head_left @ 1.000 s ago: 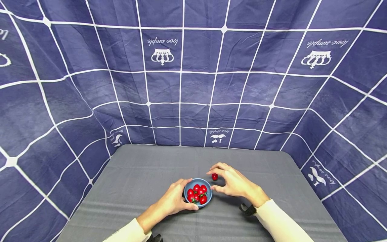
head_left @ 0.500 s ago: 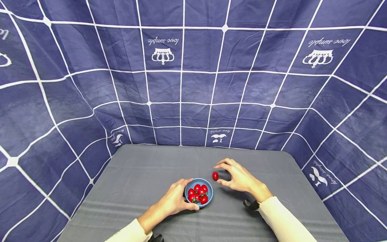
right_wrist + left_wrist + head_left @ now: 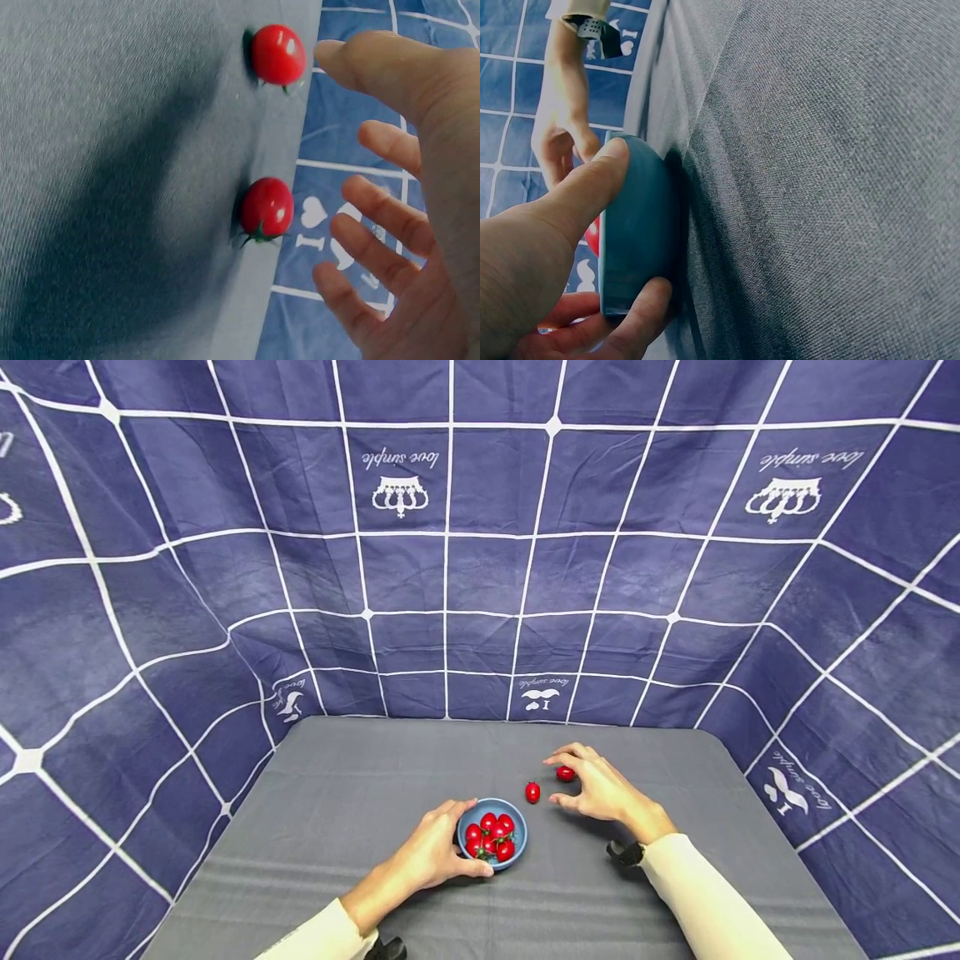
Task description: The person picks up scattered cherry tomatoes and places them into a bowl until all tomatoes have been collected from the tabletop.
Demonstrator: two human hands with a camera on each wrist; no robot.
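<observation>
My left hand grips a small blue bowl, thumb at the near rim and fingers round its far side. Several red cherry tomatoes with green stems lie inside it. My right hand hovers to the right of the bowl, holding nothing, with thumb and fingers spread apart. One loose cherry tomato rests on the table just left of the right thumb. Between that thumb and the fingers is another cherry tomato, partly covered by the fingers in the head view; its green stem shows in the right wrist view.
Grey cloth covers the table. A dark blue curtain with white grid lines and lettering hangs behind and along both sides. Each wrist wears a black strap.
My right hand has moved right and away from the bowl's edge, past one loose tomato. A second loose tomato has come into sight under it. The left hand and bowl stay put.
</observation>
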